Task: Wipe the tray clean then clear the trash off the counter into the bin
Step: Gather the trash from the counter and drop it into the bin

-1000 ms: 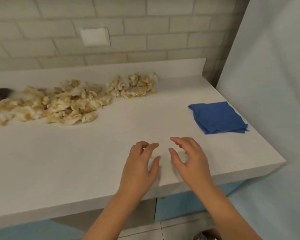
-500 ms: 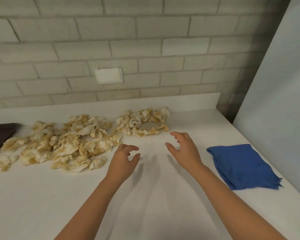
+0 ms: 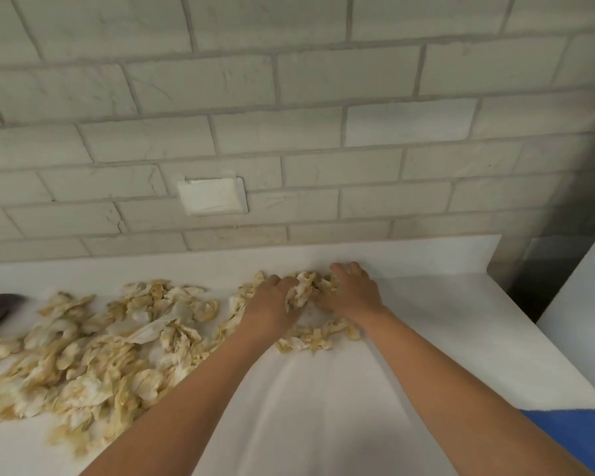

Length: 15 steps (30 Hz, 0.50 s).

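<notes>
Fingers of left hand [image 3: 272,300] and right hand [image 3: 352,293] are curling round the trash clump [image 3: 304,292] between them, likely scooping it whole; larger trash pile [image 3: 93,345] is lying leftward of the fingers on the tabletop [image 3: 323,407].

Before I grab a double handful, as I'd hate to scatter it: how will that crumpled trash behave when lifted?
Probably floppy and very light: the crumpled scraps look like thin, creased paper. They lie as loose pieces, so some may drop from between the left hand and right hand. Pushed along the smooth counter, they should slide, not roll.
</notes>
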Each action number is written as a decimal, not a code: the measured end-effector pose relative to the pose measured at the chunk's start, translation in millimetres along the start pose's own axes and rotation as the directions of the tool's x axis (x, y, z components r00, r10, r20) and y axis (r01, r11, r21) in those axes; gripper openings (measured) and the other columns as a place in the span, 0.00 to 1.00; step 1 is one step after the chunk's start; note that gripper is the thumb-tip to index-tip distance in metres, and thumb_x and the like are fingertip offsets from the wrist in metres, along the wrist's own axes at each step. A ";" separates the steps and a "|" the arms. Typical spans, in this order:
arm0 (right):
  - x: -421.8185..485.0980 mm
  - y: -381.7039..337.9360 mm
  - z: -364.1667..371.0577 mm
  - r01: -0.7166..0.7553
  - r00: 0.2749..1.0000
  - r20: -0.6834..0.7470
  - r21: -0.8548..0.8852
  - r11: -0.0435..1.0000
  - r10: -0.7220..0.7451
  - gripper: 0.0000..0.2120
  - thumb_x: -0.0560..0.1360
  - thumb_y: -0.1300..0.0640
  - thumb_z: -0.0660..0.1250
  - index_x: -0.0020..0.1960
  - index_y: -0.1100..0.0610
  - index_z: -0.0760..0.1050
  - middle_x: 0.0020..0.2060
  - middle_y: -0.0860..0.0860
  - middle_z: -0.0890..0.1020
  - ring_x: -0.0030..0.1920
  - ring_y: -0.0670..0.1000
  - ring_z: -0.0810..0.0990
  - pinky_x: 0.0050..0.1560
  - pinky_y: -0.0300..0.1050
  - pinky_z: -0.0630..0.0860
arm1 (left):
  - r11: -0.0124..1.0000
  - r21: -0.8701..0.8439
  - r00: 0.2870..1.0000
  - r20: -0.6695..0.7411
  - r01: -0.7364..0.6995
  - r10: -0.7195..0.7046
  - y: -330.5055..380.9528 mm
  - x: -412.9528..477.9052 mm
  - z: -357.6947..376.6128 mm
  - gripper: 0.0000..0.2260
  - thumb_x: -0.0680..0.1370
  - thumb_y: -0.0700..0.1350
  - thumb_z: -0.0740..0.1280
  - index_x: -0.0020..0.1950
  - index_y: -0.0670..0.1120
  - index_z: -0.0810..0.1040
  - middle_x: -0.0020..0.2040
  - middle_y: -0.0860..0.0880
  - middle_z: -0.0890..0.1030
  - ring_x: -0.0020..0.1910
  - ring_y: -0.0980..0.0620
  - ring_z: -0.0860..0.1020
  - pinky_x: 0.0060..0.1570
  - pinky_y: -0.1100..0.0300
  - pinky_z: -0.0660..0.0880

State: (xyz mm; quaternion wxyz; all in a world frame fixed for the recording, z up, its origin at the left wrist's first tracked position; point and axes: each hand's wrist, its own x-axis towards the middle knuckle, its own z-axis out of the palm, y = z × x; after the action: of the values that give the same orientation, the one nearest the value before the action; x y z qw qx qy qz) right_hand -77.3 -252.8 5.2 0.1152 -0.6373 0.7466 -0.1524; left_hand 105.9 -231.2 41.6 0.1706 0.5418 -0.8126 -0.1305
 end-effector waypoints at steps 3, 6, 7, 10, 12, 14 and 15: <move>16.2 6.7 13.1 0.011 0.999 0.037 -0.066 0.998 -0.009 0.42 0.65 0.29 0.64 0.71 0.50 0.62 0.68 0.57 0.66 0.66 0.59 0.66 0.62 0.54 0.69 | 0.988 0.140 0.995 0.080 -0.069 0.059 -0.7 32.8 12.4 0.30 0.73 0.49 0.70 0.72 0.50 0.62 0.65 0.46 0.69 0.63 0.47 0.69 0.58 0.56 0.71; 24.3 19.3 19.7 0.056 0.998 0.027 -0.111 0.992 -0.053 0.37 0.67 0.33 0.67 0.69 0.51 0.66 0.65 0.56 0.68 0.65 0.59 0.65 0.61 0.51 0.68 | 0.926 0.344 0.976 0.199 -0.156 0.091 -4.7 60.4 29.1 0.34 0.73 0.52 0.71 0.75 0.50 0.58 0.72 0.48 0.64 0.70 0.46 0.64 0.66 0.51 0.66; 25.7 24.4 20.1 0.060 0.998 0.017 -0.084 0.995 -0.059 0.35 0.67 0.34 0.67 0.68 0.51 0.67 0.64 0.56 0.69 0.64 0.59 0.65 0.61 0.50 0.67 | 0.895 0.407 0.965 0.247 -0.182 0.084 -5.5 66.4 33.8 0.34 0.73 0.53 0.70 0.75 0.50 0.58 0.73 0.48 0.63 0.72 0.46 0.60 0.70 0.48 0.61; 27.9 37.4 16.6 0.069 0.998 0.010 -0.031 0.997 -0.069 0.31 0.69 0.35 0.67 0.65 0.52 0.71 0.61 0.55 0.71 0.62 0.58 0.67 0.61 0.48 0.67 | 0.796 0.557 0.950 0.304 -0.237 0.070 -7.0 78.4 43.5 0.29 0.75 0.55 0.67 0.73 0.50 0.63 0.73 0.49 0.64 0.74 0.47 0.58 0.72 0.43 0.52; 26.6 43.4 13.1 0.074 0.997 0.037 -0.025 0.997 -0.073 0.29 0.70 0.36 0.66 0.64 0.54 0.72 0.60 0.56 0.72 0.62 0.58 0.68 0.61 0.48 0.66 | 0.749 0.613 0.959 0.261 -0.253 0.110 -6.8 82.4 45.3 0.22 0.76 0.54 0.65 0.69 0.50 0.68 0.69 0.49 0.69 0.70 0.47 0.64 0.69 0.46 0.57; 22.6 49.3 12.2 0.055 0.996 0.065 0.001 0.999 -0.055 0.29 0.72 0.37 0.64 0.66 0.54 0.71 0.60 0.56 0.72 0.62 0.58 0.68 0.62 0.48 0.66 | 0.727 0.632 0.961 0.224 -0.268 0.160 -3.9 82.7 43.9 0.18 0.78 0.51 0.63 0.66 0.49 0.71 0.65 0.49 0.73 0.66 0.47 0.68 0.64 0.49 0.60; 19.8 52.4 12.8 0.035 0.997 0.061 0.029 0.999 -0.037 0.29 0.72 0.37 0.63 0.66 0.54 0.71 0.60 0.56 0.72 0.62 0.58 0.68 0.61 0.49 0.66 | 0.744 0.615 0.964 0.198 -0.261 0.175 -2.1 82.2 42.4 0.17 0.78 0.50 0.61 0.66 0.49 0.71 0.63 0.49 0.75 0.64 0.47 0.69 0.63 0.50 0.61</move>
State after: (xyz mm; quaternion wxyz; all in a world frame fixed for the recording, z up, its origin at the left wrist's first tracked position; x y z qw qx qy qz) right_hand -123.8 -266.0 -25.9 0.1442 -0.6532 0.7290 -0.1453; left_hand 60.7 -306.9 13.4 -0.0608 0.4590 -0.8754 0.1387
